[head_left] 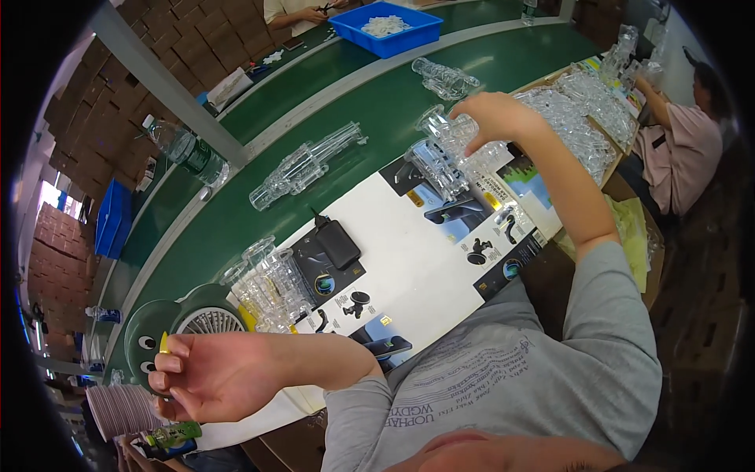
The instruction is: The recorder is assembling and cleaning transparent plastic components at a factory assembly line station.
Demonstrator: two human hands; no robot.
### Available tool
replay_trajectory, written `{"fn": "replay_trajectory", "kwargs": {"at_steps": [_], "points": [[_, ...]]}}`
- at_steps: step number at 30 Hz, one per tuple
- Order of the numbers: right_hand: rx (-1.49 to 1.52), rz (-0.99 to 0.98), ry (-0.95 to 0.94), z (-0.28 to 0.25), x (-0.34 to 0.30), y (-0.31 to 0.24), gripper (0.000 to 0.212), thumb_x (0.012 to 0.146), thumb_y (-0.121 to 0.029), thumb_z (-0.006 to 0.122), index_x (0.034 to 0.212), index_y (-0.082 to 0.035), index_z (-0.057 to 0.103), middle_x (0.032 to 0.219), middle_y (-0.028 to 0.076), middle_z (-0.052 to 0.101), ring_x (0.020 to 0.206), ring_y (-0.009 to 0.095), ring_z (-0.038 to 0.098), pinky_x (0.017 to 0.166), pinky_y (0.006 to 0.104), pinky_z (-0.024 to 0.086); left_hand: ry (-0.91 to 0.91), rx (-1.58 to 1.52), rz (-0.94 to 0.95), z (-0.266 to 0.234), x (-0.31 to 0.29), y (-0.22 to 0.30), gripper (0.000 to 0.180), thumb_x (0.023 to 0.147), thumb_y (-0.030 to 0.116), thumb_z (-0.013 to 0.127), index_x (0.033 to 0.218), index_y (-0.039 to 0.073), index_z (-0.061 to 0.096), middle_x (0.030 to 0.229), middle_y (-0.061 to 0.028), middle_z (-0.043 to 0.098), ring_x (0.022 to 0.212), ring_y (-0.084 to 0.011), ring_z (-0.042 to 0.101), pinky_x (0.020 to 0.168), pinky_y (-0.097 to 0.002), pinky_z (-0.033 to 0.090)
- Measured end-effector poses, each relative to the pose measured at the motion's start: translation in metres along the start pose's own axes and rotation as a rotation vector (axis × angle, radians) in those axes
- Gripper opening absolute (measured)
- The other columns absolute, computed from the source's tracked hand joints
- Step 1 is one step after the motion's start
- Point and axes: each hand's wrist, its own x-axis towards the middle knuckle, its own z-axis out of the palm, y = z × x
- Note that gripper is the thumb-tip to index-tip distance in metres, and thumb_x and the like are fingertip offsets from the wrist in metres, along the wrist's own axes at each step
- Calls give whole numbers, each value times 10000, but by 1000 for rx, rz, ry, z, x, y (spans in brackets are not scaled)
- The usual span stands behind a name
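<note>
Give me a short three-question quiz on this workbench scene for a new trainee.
1. True or false: the right hand is on a stack of clear trays.
2. What does the left hand pinch?
A) a small yellow piece
B) a bottle
C) a black pouch
3. Fill in: the blue bin sits on the far side of the green ____.

Key: 1 true; 2 A; 3 belt.
</note>
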Motion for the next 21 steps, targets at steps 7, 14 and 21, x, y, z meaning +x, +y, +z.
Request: {"fn": "replay_trajectory", "kwargs": {"at_steps": [7, 14, 21], "points": [[-5, -95, 72, 14, -6, 5, 420, 662, -253, 741, 1036, -143, 583, 972, 68, 632, 971, 258, 569, 891, 392, 392, -206, 99, -105, 6, -11, -18, 102, 827, 65, 405, 886, 23, 477, 734, -103, 497, 619, -166, 412, 527, -283, 312], [-89, -178, 285, 12, -2, -5, 258, 732, -197, 680, 970, -140, 600, 874, 43, 615, 939, 243, 565, 880, 385, 389, -735, 456, -656, 22, -52, -60, 124, 869, 49, 464, 948, -8, 540, 803, -97, 583, 749, -160, 563, 695, -250, 453], [-126, -390, 697, -7, -18, -42, 230, 727, -160, 665, 950, -149, 614, 895, 9, 613, 917, 212, 560, 962, 394, 367, -1054, 609, -1034, 25, -78, -77, 308, 932, 270, 449, 1077, 14, 543, 958, -130, 625, 876, -174, 586, 779, -279, 447]]}}
